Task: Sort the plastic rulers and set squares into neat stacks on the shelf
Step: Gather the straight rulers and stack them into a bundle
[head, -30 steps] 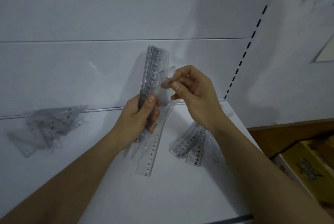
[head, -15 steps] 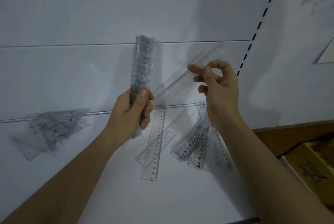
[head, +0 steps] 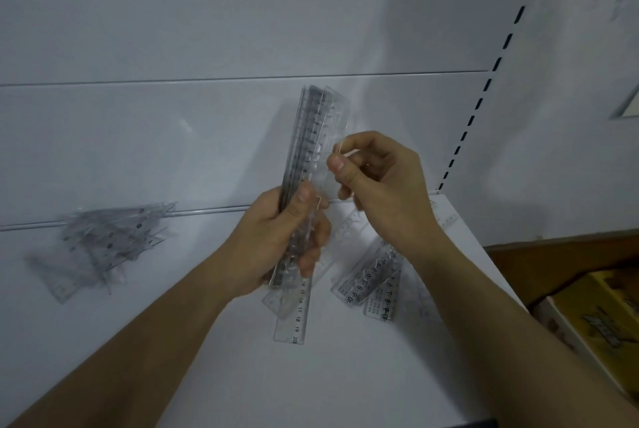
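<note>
My left hand [head: 276, 241] grips a thick bundle of clear plastic rulers [head: 311, 151], held upright above the white shelf [head: 214, 341]. My right hand [head: 380, 182] pinches the edge of one clear ruler [head: 333, 168] lying against the right side of that bundle. Loose clear rulers [head: 294, 317] lie on the shelf under my hands. A fan of shorter rulers [head: 370, 279] lies to their right, partly hidden by my right forearm. A messy heap of clear set squares [head: 103, 241] sits at the shelf's far left.
The white back panel [head: 173, 133] rises right behind the shelf. A slotted upright [head: 484, 88] runs up at the right. Beyond the shelf's right edge are a yellow box [head: 605, 317] and a brown surface [head: 553, 254].
My right hand, which held a ruler out to the right half a second ago, has brought it in against the bundle. The left hand has tilted the bundle slightly rightward.
</note>
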Demonstrator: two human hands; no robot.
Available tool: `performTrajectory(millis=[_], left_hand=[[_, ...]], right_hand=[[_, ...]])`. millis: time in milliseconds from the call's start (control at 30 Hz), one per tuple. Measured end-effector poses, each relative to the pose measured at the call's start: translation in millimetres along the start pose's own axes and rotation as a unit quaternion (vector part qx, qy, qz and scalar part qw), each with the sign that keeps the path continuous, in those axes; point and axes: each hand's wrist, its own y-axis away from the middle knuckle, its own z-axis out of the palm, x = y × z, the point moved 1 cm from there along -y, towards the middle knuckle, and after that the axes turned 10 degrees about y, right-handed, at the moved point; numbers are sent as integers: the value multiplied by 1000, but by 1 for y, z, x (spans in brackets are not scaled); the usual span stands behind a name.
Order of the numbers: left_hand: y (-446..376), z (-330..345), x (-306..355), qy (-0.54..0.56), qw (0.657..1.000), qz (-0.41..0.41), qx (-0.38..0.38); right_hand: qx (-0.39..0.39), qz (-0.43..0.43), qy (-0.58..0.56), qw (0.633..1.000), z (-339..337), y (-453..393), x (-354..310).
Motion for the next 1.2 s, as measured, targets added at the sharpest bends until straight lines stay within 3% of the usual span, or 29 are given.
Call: performTrajectory(millis=[67,133,200,267,400,567,767,1033,1100,1200], left_hand=[[-3,-5,-2,-8,999,39,15],[-6,-14,0,-42,993,100,51],[-9,-23,4,-76,982,145,89],[-12,-33,4,-97,976,160,116],[-16,-40,0,-82,975,153,139],[-17,-36,0,-93,977,144,129],[-17,-36,0,-92,978,139,122],[-17,-37,2,-90,980,136,113],[-17,-35,2,-79,981,137,115],[-15,-32,4,-61,982,144,109]], right_hand=[[-22,-40,132,990,-2,-4,9],[-127,-85,248,957,-7,-6,13],[-279,-133,342,887,-8,-1,12],[-384,-151,383,826,-2,6,11],[-416,-91,407,808,5,10,12],[-440,-91,435,780,8,12,10],[-447,-129,375,802,14,21,5],[-471,-170,369,783,31,28,4],[-446,-181,336,809,30,27,2],[-338,-204,280,875,26,21,-2]])
